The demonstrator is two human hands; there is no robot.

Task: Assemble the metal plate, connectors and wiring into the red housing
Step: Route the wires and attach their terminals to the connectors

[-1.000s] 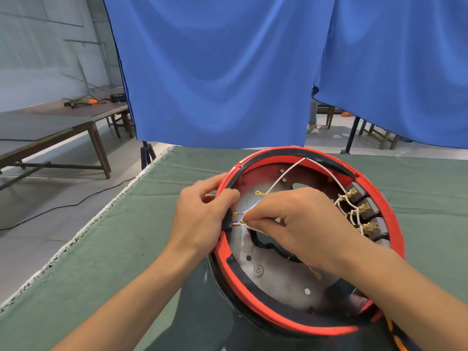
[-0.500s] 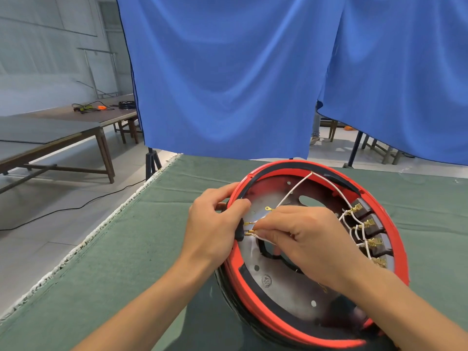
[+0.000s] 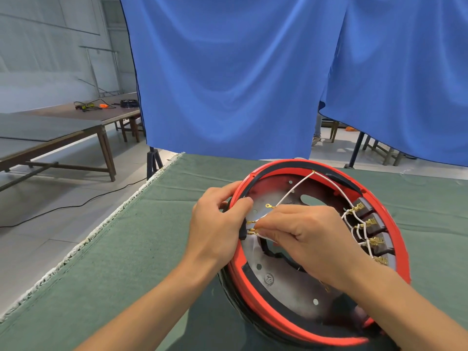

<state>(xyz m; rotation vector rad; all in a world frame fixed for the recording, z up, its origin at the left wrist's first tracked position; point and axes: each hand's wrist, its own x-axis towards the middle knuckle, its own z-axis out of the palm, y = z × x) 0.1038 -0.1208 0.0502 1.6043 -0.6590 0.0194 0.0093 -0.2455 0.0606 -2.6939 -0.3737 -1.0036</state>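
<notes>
**Fingers pinching brass terminals at the housing's left rim**

Fingers of the left hand (image 3: 215, 231) are curled over the rim of the red housing (image 3: 395, 231), thumb on the inner edge, clamping it steady. Just right of that thumb sits a small black connector block (image 3: 243, 230) with brass terminals (image 3: 251, 232) sticking out. Right hand (image 3: 304, 239) fingertips are pressed together on a terminal and its white wire (image 3: 291, 192), touching the block.

Handling, my read: housing looks rigid and fairly heavy, tilted up off the green table cover (image 3: 126, 249), so a rim grip works. Metal plate (image 3: 281, 277) inside looks stiff, edges possibly sharp. Wires are thin and floppy, and the terminals are small, bendable and likely slippery; hold them at the crimp, not by the wire.

Right of the right-hand fingers: a loose ring terminal (image 3: 269, 205) just above the knuckles, wire running up to the top rim, then a row of dark connectors (image 3: 367, 225) with brass tabs along the far-right inner wall, already wired.

In the way: the right hand hides the middle of the plate, and slack wire crosses the work area and may snag. Blue curtain (image 3: 228, 72) behind, wooden table (image 3: 50, 133) well off to the left.
</notes>
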